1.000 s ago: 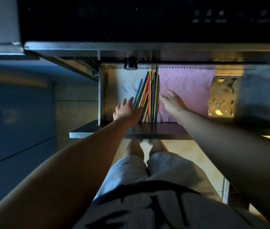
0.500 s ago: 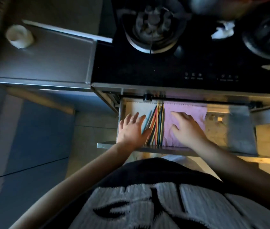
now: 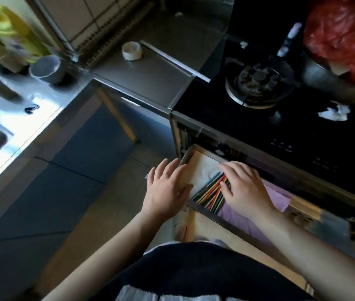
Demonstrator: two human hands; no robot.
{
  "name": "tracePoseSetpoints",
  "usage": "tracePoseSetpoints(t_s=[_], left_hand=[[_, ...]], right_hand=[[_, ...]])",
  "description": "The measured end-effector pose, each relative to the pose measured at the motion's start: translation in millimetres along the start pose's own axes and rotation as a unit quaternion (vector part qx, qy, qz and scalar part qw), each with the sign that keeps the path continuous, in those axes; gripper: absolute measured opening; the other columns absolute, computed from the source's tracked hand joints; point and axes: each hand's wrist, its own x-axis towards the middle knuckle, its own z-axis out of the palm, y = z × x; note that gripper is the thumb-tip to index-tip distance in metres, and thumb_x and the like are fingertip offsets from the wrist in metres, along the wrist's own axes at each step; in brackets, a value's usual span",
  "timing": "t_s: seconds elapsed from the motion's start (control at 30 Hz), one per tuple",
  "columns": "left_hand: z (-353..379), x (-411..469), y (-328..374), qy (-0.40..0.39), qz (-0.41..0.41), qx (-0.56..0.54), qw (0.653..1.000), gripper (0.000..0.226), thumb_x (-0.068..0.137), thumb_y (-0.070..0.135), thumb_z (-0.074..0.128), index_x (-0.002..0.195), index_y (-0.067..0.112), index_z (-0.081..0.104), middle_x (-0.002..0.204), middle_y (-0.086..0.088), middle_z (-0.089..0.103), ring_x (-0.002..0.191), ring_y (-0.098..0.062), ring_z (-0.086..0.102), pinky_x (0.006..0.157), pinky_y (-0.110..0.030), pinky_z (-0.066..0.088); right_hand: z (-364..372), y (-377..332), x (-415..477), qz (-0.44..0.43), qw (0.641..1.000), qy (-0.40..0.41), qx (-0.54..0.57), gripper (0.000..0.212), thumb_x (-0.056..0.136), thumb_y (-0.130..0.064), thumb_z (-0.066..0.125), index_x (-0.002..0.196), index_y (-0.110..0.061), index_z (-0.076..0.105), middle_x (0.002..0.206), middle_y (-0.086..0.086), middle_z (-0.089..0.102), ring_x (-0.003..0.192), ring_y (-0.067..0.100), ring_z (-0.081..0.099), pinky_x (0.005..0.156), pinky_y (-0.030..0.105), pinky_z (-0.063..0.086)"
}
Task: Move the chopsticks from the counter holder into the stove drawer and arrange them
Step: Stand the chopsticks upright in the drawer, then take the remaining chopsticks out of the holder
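Both grips were apart: your right hand [image 3: 246,187] flat on the chopsticks [image 3: 210,195], your left hand [image 3: 168,190] at the drawer [image 3: 185,157] edge. A sideways push might have scattered them.

A thin ring [image 3: 165,173] on the left hand [image 3: 166,192] — dark top [image 3: 194,272], white-banded.

Grey cup [image 3: 46,69] on the steel counter [image 3: 31,124]; red bag [image 3: 345,33] beside the burner [image 3: 257,83].

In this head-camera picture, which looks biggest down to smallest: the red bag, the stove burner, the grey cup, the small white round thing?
1. red bag, even though the frame cuts part of it off
2. stove burner
3. grey cup
4. small white round thing
Real sizes may differ, since their distances from the camera vary.
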Motion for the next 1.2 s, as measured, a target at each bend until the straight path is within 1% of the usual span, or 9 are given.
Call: tracePoseSetpoints(t_s=[0.13,0.27,0.37,0.47,0.57,0.7,0.93,1.07,1.2], left_hand=[[-9.4,-44.8,-15.2,0.035,-0.083,0.013,0.996,0.055,0.092,0.055,0.043,0.143,0.037,0.037,0.153,0.005,0.035,0.145,-0.023,0.018,0.117,-0.048,0.012],[-23.1,-92.0,-36.0,0.074,-0.166,0.024,0.983,0.059,0.09,0.061,0.035,0.143,0.036,0.037,0.154,0.006,0.034,0.146,-0.022,0.017,0.116,-0.044,0.006],[-34.6,-130.2,-55.8,0.107,-0.232,0.019,0.967,0.059,0.09,0.063,0.033,0.143,0.036,0.038,0.154,0.005,0.034,0.146,-0.022,0.017,0.117,-0.046,0.009],[-44.6,-172.7,-80.4,0.13,-0.293,0.022,0.947,0.06,0.091,0.062,0.035,0.144,0.035,0.036,0.155,0.006,0.031,0.146,-0.02,0.014,0.117,-0.045,0.009],[-53.6,-220.9,-109.9,0.152,-0.35,0.021,0.924,0.06,0.091,0.061,0.038,0.145,0.035,0.036,0.156,0.006,0.03,0.146,-0.02,0.014,0.117,-0.044,0.01],[-66.6,-290.9,-157.7,0.174,-0.42,0.012,0.891,0.06,0.092,0.059,0.041,0.146,0.034,0.036,0.156,0.006,0.03,0.146,-0.019,0.013,0.116,-0.045,0.01],[-96.2,-424.2,-250.1,0.213,-0.493,0.001,0.844,0.062,0.092,0.06,0.036,0.147,0.034,0.032,0.156,0.006,0.028,0.146,-0.019,0.011,0.116,-0.046,0.007],[-113.3,-502.0,-297.7,0.242,-0.531,0.004,0.812,0.067,0.088,0.064,0.027,0.147,0.034,0.032,0.156,0.006,0.028,0.146,-0.019,0.011,0.117,-0.047,0.007],[-126.6,-565.8,-336.7,0.262,-0.571,0.007,0.778,0.066,0.087,0.063,0.032,0.146,0.033,0.035,0.156,0.006,0.03,0.145,-0.02,0.013,0.117,-0.048,0.009]], right_hand=[[0.7,-32.4,6.2,-0.085,0.996,-0.02,0.013,0.048,0.084,-0.025,0.054,0.131,-0.018,0.053,0.13,0.001,0.057,0.127,0.022,0.048,0.103,0.042,0.04],[8.2,-77.2,10.8,-0.153,0.988,-0.022,0.025,0.05,0.081,-0.026,0.056,0.13,-0.019,0.056,0.131,0.001,0.058,0.127,0.023,0.049,0.103,0.042,0.038],[18.7,-116.3,13.8,-0.207,0.977,-0.034,0.025,0.051,0.081,-0.03,0.056,0.131,-0.022,0.054,0.133,-0.001,0.056,0.129,0.022,0.047,0.106,0.042,0.035],[32.0,-163.6,16.5,-0.263,0.963,-0.049,0.023,0.056,0.08,-0.034,0.054,0.134,-0.024,0.051,0.136,0.0,0.053,0.132,0.025,0.043,0.109,0.049,0.031],[45.7,-221.1,16.9,-0.319,0.946,-0.065,0.0,0.06,0.081,-0.039,0.054,0.139,-0.027,0.044,0.143,0.0,0.047,0.137,0.026,0.037,0.112,0.054,0.024],[68.1,-305.9,10.2,-0.383,0.92,-0.078,-0.012,0.061,0.084,-0.042,0.052,0.142,-0.03,0.037,0.148,-0.002,0.04,0.141,0.024,0.03,0.114,0.054,0.018],[118.6,-472.1,-22.8,-0.466,0.881,-0.081,-0.025,0.064,0.083,-0.041,0.059,0.142,-0.032,0.037,0.147,-0.002,0.042,0.14,0.025,0.032,0.113,0.052,0.02],[148.1,-568.1,-48.0,-0.514,0.853,-0.083,-0.024,0.067,0.081,-0.04,0.061,0.143,-0.031,0.036,0.147,0.0,0.043,0.14,0.026,0.034,0.112,0.052,0.022],[170.5,-653.5,-73.2,-0.555,0.828,-0.083,-0.014,0.069,0.079,-0.038,0.066,0.142,-0.029,0.039,0.146,0.002,0.046,0.138,0.028,0.038,0.11,0.054,0.026]])
